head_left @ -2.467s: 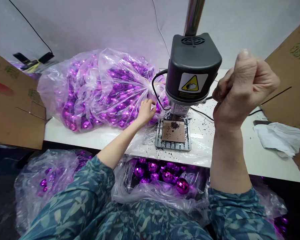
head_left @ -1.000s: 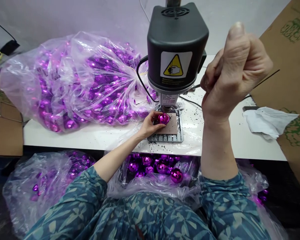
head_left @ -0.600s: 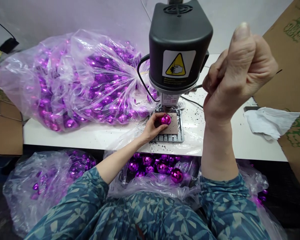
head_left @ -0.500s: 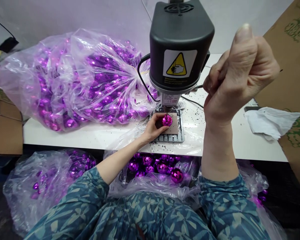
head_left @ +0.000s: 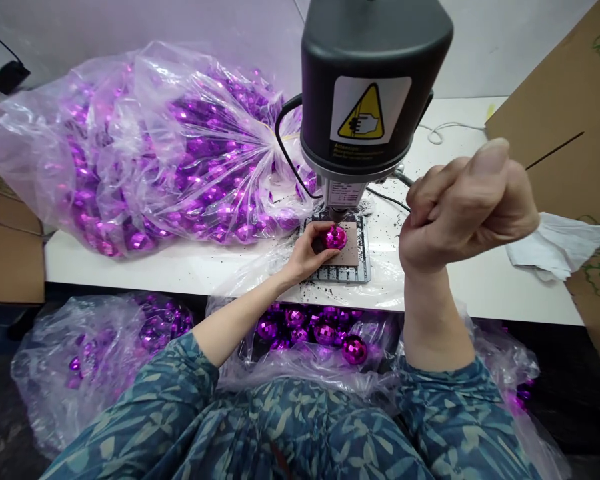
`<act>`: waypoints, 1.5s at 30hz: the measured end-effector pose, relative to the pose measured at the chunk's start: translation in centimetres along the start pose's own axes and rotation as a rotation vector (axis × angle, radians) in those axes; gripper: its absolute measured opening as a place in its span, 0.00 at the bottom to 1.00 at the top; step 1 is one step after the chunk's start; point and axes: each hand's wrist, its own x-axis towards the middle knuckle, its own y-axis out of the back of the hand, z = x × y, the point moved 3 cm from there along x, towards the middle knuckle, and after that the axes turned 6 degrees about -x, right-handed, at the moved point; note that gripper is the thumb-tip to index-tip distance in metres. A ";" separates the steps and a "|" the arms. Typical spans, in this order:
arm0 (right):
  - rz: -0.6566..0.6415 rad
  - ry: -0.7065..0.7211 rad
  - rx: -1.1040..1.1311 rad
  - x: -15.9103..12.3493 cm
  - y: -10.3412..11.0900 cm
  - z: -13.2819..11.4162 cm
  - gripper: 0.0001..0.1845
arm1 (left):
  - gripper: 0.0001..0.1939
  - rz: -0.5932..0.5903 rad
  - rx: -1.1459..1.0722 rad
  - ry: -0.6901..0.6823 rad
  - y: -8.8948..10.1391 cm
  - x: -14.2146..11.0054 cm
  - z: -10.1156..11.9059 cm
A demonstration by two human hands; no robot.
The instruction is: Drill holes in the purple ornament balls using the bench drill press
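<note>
Between thumb and fingers, my left hand point(head_left: 307, 255) grips a shiny magenta mirrored ball point(head_left: 336, 237). The ball rests on a brown board point(head_left: 349, 257) lying on the slotted metal base point(head_left: 364, 272) of a dark drill press point(head_left: 375, 40). Its chuck point(head_left: 338, 213) is directly above the ball; whether the bit touches it I cannot tell. Raised to the right of the machine, my right hand point(head_left: 467, 210) is closed in a fist around the end of the drill press lever point(head_left: 404, 177), whose grip the fingers hide.
A big tied plastic bag of purple balls point(head_left: 180, 160) lies on the white table point(head_left: 130, 273) at left. Below the front edge, an open bag holds more balls point(head_left: 325, 333). Dark shavings surround the base. At right are a white cloth point(head_left: 555, 247) and a cardboard box point(head_left: 545, 127).
My right hand has come down and slightly left, still in a fist. My left hand keeps the ball in place under the chuck. The view has shifted a little.
</note>
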 end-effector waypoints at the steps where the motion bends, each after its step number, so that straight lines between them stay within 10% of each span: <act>1: 0.015 0.009 0.010 -0.2 0.2 0.4 0.33 | 0.26 0.000 -0.005 0.001 0.0 0.0 -0.1; 18: -0.092 0.450 0.157 -2.3 1.6 2.6 0.26 | 0.27 0.014 -0.014 0.025 0.1 0.0 0.0; 29: -0.091 -0.061 -0.057 4.4 -2.5 0.5 0.30 | 0.21 0.129 0.213 -0.078 0.9 -3.1 3.2; 35: -0.102 -0.108 -0.047 4.4 -2.4 2.1 0.29 | 0.16 -0.537 0.500 0.000 2.7 -13.6 3.3; 39: -0.103 -0.105 -0.034 4.5 -2.5 2.3 0.29 | 0.17 -0.720 0.771 0.140 4.1 -19.3 1.3; 45: -0.088 -0.067 0.056 4.4 -2.5 1.3 0.25 | 0.13 -0.427 0.721 -0.380 5.6 -13.5 4.2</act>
